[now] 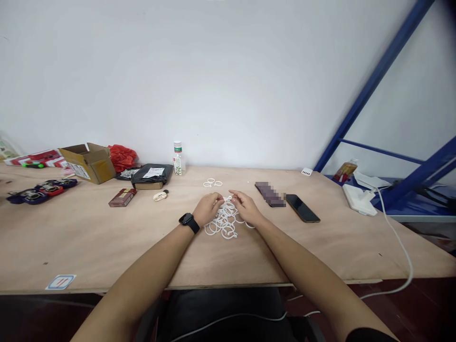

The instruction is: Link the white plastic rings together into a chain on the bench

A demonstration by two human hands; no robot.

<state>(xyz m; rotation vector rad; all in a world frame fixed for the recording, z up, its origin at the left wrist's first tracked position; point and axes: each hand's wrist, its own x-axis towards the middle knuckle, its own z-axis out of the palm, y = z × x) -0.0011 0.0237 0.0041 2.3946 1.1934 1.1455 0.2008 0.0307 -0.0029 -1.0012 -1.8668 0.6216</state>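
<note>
A pile of white plastic rings lies on the wooden table in front of me. My left hand, with a black watch on its wrist, and my right hand meet above the far edge of the pile. Both pinch a small white ring between their fingertips. A few separate white rings lie farther back on the table.
A black phone and a blurred dark object lie to the right. A small bottle, black bag, cardboard box, red bag, brown pack and dark cases sit left. A white power strip and blue frame are at right.
</note>
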